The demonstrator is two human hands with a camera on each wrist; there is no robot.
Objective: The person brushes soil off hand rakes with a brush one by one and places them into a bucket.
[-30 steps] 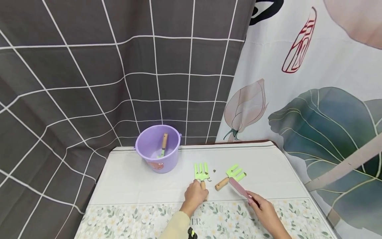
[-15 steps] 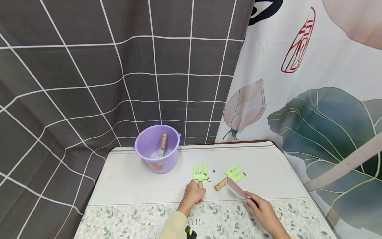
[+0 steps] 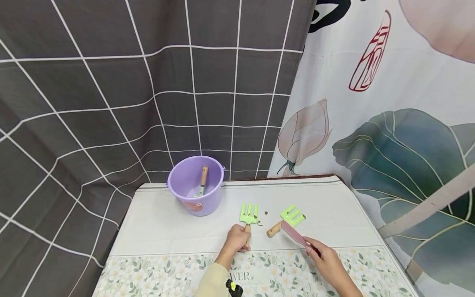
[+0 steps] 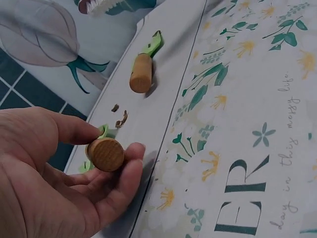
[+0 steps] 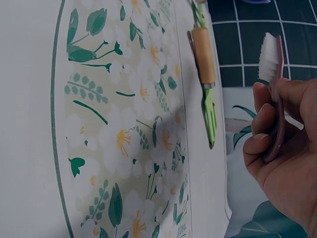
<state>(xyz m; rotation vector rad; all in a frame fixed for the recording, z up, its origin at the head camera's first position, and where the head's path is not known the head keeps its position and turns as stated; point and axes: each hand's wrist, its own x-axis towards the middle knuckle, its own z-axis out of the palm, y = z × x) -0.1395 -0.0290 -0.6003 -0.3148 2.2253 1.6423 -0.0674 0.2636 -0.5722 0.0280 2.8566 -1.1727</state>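
My left hand (image 3: pixel 236 238) grips the wooden handle of a small green garden hand fork (image 3: pixel 249 217), whose tines point away on the white cloth. In the left wrist view the thumb and fingers curl round the handle (image 4: pixel 107 154), seen end-on. My right hand (image 3: pixel 326 262) holds a pink brush (image 3: pixel 295 235) with white bristles (image 5: pixel 268 58), its head over or near a second green hand fork (image 3: pixel 274 229). That fork lies slanted on the table, brown bits on its tines. Whether brush and fork touch cannot be told.
A purple bucket (image 3: pixel 211 203) stands at the back left, with another wooden-handled green tool (image 3: pixel 204 176) leaning inside. Brown crumbs (image 3: pixel 266 213) lie between the forks. The table's front is covered by a floral cloth (image 3: pixel 167 272); grey and white curtains hang behind.
My left hand has shifted slightly left, swinging the near end of the fork's handle left and showing more of it. The right hand and brush have barely moved.
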